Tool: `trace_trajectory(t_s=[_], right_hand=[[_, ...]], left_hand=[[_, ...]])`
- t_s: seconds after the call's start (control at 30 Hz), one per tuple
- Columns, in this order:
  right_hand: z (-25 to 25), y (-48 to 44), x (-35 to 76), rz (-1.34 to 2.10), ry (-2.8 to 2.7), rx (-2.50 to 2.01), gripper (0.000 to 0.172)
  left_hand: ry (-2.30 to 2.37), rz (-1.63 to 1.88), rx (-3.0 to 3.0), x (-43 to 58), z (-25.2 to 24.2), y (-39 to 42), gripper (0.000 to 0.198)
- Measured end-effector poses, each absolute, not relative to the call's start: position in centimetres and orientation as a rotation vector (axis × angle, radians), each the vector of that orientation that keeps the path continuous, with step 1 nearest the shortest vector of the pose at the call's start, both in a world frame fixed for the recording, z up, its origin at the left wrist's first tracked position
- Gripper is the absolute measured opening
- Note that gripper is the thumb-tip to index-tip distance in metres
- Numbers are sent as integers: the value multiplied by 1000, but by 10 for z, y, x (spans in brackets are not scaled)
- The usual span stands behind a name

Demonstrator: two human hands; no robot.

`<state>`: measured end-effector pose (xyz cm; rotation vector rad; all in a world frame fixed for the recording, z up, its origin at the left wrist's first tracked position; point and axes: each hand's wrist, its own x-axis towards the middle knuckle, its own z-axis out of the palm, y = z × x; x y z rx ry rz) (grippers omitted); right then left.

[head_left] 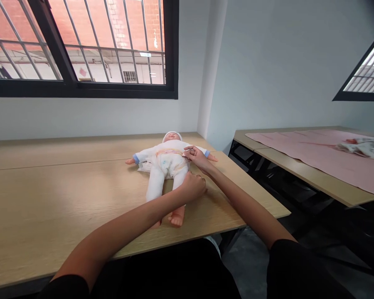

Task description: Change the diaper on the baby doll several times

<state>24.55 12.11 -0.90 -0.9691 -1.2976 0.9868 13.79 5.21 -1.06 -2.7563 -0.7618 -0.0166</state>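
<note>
A barred window (81,41) in a black frame looks out on a red brick wall (124,20) above a pale wood-grain table (50,199), where a baby doll (166,164) lies face up with its arms spread and its head toward the white wall (112,118). The doll wears a white cap (172,136), a white long-sleeved top (156,150) with blue cuffs, and a white diaper (170,165) banded in tan at the waist. Crumpled white fabric (145,167) shows beside its hip.

The person's left arm crosses from the lower left, the forearm passing over the doll's lower legs, with its bare feet (177,216) showing just below. The left hand (193,187) sits curled at the outer side of the doll's thigh, fingers bent downward; whether it grips the leg cannot be told. The right hand (197,158), reaching in from the lower right, is at the doll's waist, its fingertips (187,153) on the diaper's edge, though any pinch is too small to confirm.

Past the black short sleeve (286,265) of the person's right arm, a second table (299,174) holds a pink cloth (311,153) and a patterned bundle (366,147), below another barred window (367,70).
</note>
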Motion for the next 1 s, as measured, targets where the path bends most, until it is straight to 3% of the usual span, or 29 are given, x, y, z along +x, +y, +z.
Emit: trace_trajectory(t_s=[0.37, 0.6, 1.0], right_hand=[[4, 111, 244, 903, -1242, -782, 41], [3, 115, 256, 799, -1097, -918, 56], [-9, 119, 250, 753, -1126, -960, 45]], left_hand=[[-707, -77, -2788, 135, -13, 55, 32], [-719, -311, -2657, 116, 31, 77, 32], [-1072, -415, -2865, 62, 38, 141, 40]])
